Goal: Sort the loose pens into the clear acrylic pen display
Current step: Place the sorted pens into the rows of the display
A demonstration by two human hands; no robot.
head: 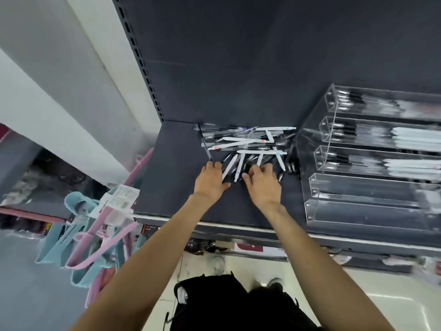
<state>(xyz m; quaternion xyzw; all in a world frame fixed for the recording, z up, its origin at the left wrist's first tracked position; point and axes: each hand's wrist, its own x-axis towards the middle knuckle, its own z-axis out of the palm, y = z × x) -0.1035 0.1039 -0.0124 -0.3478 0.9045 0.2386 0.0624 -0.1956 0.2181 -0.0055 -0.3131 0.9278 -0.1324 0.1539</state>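
Head view: reaching into loose pens [248,144] heaped on dark shelf [181,187] beside acrylic display [334,187]; left hand [211,181] pinching a black pen [205,144], right hand [263,185] curled, grip unclear; best gathering like pens, tips aligned

Even, fairly bright overhead light fills the scene, with soft shadows and none sharply cast. Glare streaks the glossy pale floor tiles [391,304] at lower right. The clear acrylic tiered pen display [367,187] smears into motion blur toward the right edge. The pink and teal plastic hangers [95,240] at left are blurred with haloed outlines. Wide-angle distortion bends the dark grey metal shelf [181,187] and its edges.
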